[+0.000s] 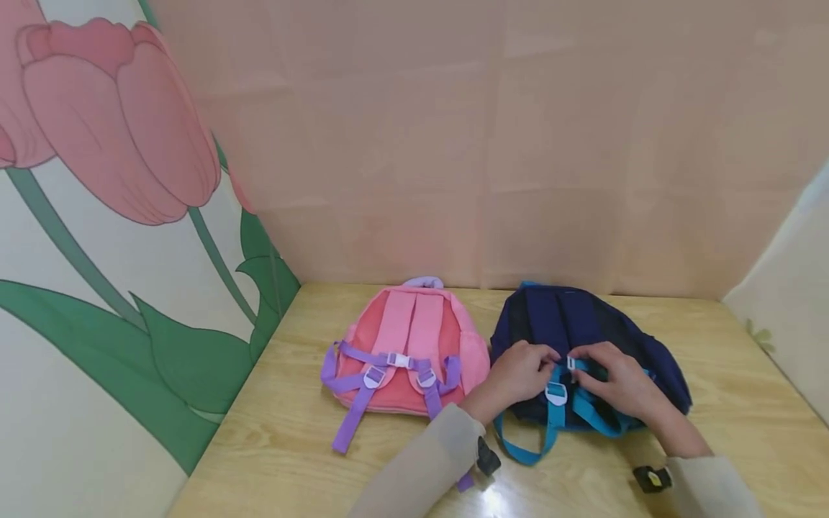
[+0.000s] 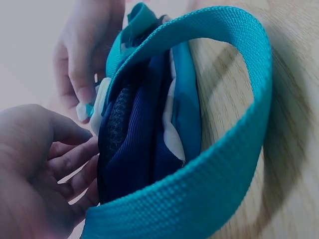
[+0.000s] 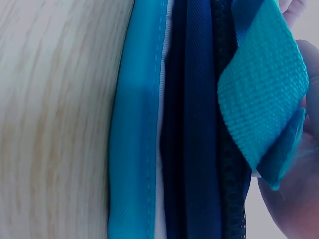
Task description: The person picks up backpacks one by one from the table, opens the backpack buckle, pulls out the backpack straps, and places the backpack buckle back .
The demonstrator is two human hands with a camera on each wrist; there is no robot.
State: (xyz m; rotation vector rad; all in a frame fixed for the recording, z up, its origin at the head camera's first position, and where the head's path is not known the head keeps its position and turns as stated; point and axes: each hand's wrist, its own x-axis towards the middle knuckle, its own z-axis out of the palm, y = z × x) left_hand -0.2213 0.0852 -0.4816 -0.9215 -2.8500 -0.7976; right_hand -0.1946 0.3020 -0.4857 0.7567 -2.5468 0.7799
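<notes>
The pink backpack (image 1: 396,327) is seen at six o'clock in the head view, the navy backpack (image 1: 579,316) at four. The left hand's (image 1: 520,371) grip cannot be told. At its three o'clock, the white buckle (image 1: 571,363) is pinched by the right hand (image 1: 615,378); the teal strap (image 1: 555,419) should probably be kept untwisted and steadied.

Your left sleeve (image 1: 424,464) and right sleeve (image 1: 715,491) match: plain, pale beige cloth, unpatterned where it shows, each finishing in a simple cuff that leaves your wrist uncovered. Beside your left cuff sits a small, blocky, near-black device (image 1: 487,457). At your right cuff is a second dark unit (image 1: 652,479), similarly compact, with a yellow patch on it; any lettering there is too small to read. Your left hand (image 1: 520,372) and right hand (image 1: 618,379) are bare, their fingers slender.
</notes>
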